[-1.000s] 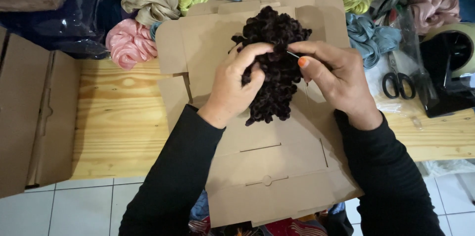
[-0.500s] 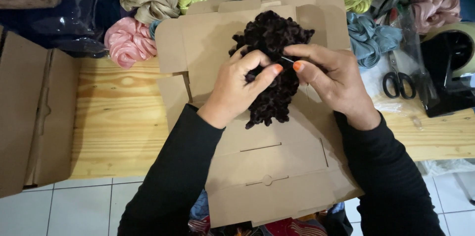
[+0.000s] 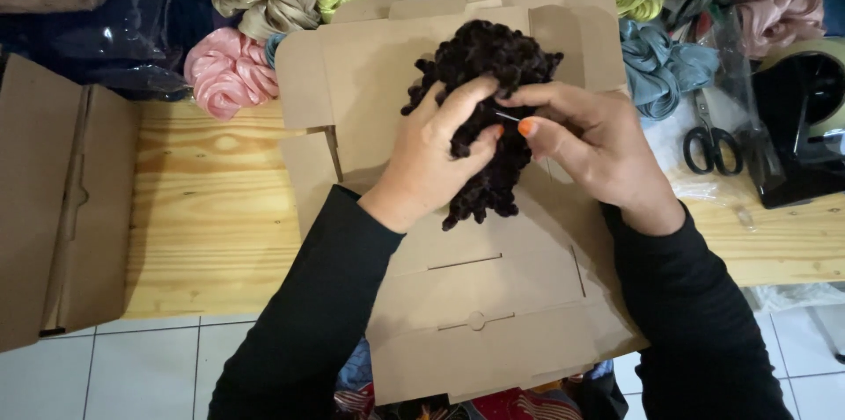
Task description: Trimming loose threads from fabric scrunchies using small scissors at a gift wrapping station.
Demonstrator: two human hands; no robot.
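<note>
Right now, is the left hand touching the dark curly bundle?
Touching. The head view shows the left hand wrapped over the dark curly bundle, fingers pressed into it, no gap.

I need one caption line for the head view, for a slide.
Left hand and right hand hold a dark scrunchie over a flat cardboard box.

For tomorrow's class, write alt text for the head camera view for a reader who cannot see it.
Two hands, the left hand and right hand, grip a dark brown ruffled scrunchie over a flat unfolded cardboard box on a wooden table. Pastel scrunchies and scissors lie behind.
</note>
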